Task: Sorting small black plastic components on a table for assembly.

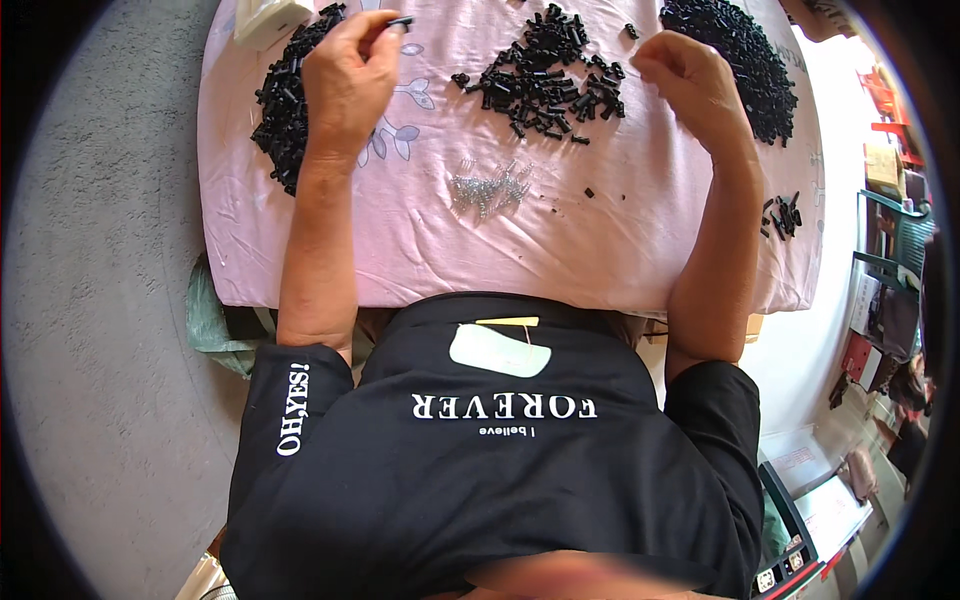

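Note:
My left hand (350, 85) is raised at the far left of the table, its thumb and fingers pinching a small black plastic piece (402, 21). Beside and partly behind it lies a long heap of black plastic pieces (283, 125). My right hand (692, 85) hovers between the loose middle pile of black pieces (545, 85) and the dense right-hand heap (750, 70). Its thumb and forefinger are pressed together; whatever is between them is too small to make out. Nearer to me, a cluster of thin silver metal pins (490, 190) lies on the cloth.
A pink patterned cloth (590, 255) covers the table. At the far left stands a whitish container (268, 18). A few black pieces (785, 215) lie near the right edge, and tiny dark crumbs (589, 193) mid-table. A green plastic bag (212, 315) hangs below the left corner.

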`<state>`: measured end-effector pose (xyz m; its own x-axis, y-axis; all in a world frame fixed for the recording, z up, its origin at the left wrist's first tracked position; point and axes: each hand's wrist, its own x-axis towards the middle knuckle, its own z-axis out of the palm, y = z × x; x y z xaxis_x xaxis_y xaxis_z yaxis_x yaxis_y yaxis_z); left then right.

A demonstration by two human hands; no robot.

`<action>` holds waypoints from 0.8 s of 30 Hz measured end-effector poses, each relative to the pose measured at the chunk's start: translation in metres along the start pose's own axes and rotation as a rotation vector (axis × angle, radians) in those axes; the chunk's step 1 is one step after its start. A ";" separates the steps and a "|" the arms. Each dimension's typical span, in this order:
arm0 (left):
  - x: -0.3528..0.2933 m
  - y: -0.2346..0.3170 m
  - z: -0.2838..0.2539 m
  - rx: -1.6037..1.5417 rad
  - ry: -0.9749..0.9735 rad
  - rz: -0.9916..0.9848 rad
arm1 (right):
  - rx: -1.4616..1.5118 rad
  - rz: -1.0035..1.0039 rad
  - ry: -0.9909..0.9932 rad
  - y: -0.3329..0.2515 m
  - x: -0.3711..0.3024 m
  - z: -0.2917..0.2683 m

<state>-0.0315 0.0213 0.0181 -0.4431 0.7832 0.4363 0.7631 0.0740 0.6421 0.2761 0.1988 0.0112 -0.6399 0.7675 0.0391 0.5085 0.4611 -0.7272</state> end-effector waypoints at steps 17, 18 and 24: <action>-0.008 -0.042 -0.035 0.368 0.213 0.039 | -0.171 -0.144 -0.110 -0.023 -0.008 0.014; -0.007 -0.038 -0.033 0.373 0.260 0.100 | -0.172 -0.144 -0.110 -0.018 -0.005 0.016; -0.014 0.003 -0.012 0.112 0.123 0.123 | 0.581 0.053 -0.160 -0.020 -0.002 0.029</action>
<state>-0.0290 0.0031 0.0213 -0.3926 0.7096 0.5851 0.8593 0.0561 0.5084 0.2508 0.1753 0.0061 -0.7243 0.6850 -0.0780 0.1727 0.0706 -0.9824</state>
